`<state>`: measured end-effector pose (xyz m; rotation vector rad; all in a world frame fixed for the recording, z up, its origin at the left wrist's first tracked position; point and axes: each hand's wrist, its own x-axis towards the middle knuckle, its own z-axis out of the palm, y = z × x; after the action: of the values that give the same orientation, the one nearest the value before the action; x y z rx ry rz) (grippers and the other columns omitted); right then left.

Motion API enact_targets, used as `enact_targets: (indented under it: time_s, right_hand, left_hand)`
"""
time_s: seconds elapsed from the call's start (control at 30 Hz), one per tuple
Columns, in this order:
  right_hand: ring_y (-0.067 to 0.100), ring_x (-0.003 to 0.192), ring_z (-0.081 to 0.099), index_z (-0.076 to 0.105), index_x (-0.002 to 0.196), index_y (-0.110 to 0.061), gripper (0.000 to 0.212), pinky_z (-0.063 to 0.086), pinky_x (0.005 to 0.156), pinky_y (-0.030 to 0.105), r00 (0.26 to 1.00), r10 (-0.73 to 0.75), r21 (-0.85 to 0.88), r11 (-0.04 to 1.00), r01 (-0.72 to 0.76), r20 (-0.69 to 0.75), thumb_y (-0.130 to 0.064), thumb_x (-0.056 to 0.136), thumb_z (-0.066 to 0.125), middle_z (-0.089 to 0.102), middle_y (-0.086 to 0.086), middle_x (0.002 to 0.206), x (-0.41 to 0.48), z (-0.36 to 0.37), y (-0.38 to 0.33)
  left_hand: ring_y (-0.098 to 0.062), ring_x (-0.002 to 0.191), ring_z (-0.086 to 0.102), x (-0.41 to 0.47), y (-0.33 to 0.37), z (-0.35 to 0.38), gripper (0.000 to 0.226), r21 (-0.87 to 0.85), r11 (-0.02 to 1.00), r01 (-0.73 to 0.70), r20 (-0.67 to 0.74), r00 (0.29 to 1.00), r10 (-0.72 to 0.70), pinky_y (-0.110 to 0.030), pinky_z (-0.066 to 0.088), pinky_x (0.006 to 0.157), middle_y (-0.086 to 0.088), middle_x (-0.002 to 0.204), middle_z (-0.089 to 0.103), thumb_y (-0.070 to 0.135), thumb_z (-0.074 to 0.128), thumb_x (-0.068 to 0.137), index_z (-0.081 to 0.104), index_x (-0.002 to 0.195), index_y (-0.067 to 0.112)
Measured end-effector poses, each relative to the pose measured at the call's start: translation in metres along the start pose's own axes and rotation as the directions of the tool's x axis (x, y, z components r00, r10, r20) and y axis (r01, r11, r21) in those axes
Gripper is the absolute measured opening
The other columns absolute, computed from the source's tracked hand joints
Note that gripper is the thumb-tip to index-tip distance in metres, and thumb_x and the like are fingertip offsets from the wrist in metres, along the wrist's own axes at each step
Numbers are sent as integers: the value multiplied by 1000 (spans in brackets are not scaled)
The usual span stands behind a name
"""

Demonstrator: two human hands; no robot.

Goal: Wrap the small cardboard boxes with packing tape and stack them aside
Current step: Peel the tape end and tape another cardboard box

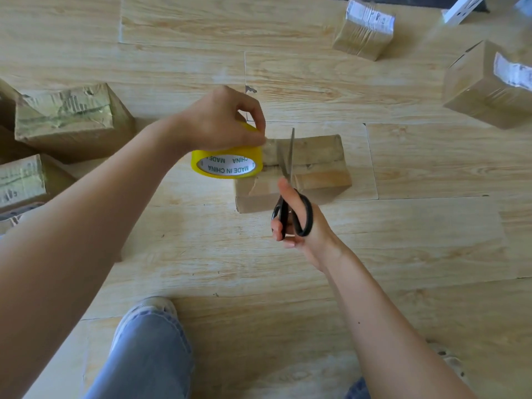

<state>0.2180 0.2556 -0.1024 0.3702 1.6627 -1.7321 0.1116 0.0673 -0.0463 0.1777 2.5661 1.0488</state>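
- Cardboard box (pixel 313 168), the one being wrapped, sits in the middle of the wooden floor (pixel 374 240), beyond the person's knee (pixel 149 349). A short strip of clear tape (pixel 269 145) seems to run from the roll to its left top edge (the film is hard to make out against the brown).
- If that strip goes slack before the cut, it could fold onto itself or snap back onto the roll. The likely cause would be the roll sinking toward the box.
- The blades lie right over the box top and point to the far side, so a cut made too low might nick the cardboard or the tape already laid.
- Nothing pins the box down, so a tug from the roll could drag or tip it to the left.
- It looks small, squat and brown. Its top is glossy with tape and creased across the middle, and its near-left face is duller and a little dented.
- The yellow tape roll (pixel 227 164) hangs just left of the box. The left hand (pixel 218 122) grips it from above, with fingers and thumb curled round its rim.
- The right hand (pixel 312 239) holds the black-handled scissors (pixel 288 165) with fingers through the loops. The blades are seen nearly edge-on and look barely parted.
- Taped boxes (pixel 72 119) lie at the left, and two labelled boxes (pixel 489 90) lie at the far right, well apart.
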Motion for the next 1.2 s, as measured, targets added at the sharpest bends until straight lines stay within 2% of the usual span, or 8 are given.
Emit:
enact_targets:
  time_s: [0.2,0.47,0.53,0.63,0.87,1.03,1.13,1.2]
  right_hand:
    - [3,60,51,43,90,-19,72,39,64,22,976,-79,-402,915,-10,-203,-83,59,57,48,-9,69,-2,0,19]
    - [13,71,52,33,93,-28,57,37,58,27,840,-512,-869,483,109,-179,-74,72,60,45,-15,81,-4,0,64]
    - [11,68,48,44,94,-20,50,39,59,26,790,-607,-921,351,166,-90,-57,75,71,48,-10,81,-11,-1,82]
    - [14,80,54,48,101,-16,44,44,70,27,887,-462,-963,231,140,18,-44,77,73,53,-6,91,-17,-2,109]
    - [19,115,46,38,124,-18,44,37,93,31,971,-219,-976,173,134,94,-38,91,58,46,-1,126,-13,21,142]
    - [17,113,51,42,134,-16,38,43,93,27,976,-182,-964,214,157,119,-32,100,46,31,-5,145,-19,31,135]
    - [13,98,56,55,120,-11,31,49,79,27,910,-397,-943,239,232,123,-32,103,39,51,-1,126,-20,45,105]
    - [15,84,58,61,104,-5,29,47,65,27,766,-638,-843,452,291,-78,-31,98,48,60,3,101,-17,63,70]
  left_hand:
    - [-2,70,61,-13,-17,-7,9,-200,978,52,-49,997,-63,-25,52,67,10,80,67,31,76,76,69,81,31]
    - [-12,71,63,-22,-24,-8,12,-289,956,49,-87,993,-77,-34,55,69,-8,87,71,33,79,74,69,80,32]
    - [-9,66,63,-24,-29,-12,13,-298,953,48,-104,991,-82,-27,54,61,-7,82,71,34,80,73,69,79,32]
    - [0,58,62,-27,-39,-16,13,-313,949,40,-132,988,-85,-14,50,52,-3,74,71,29,81,73,69,75,33]
    - [8,60,57,-37,-55,-18,23,-311,950,14,-128,990,-56,-8,43,52,6,73,65,15,81,74,64,69,29]
    - [12,66,57,-45,-56,-15,21,-262,965,-18,-155,988,-24,-4,41,55,6,78,65,17,82,72,64,72,27]
    - [10,73,58,-48,-57,-17,20,-236,971,-36,-145,989,2,-5,44,61,5,81,66,19,84,70,65,73,27]
    - [10,77,59,-50,-57,-19,23,-198,979,-43,-114,993,21,-7,46,67,10,82,66,18,84,70,65,75,29]
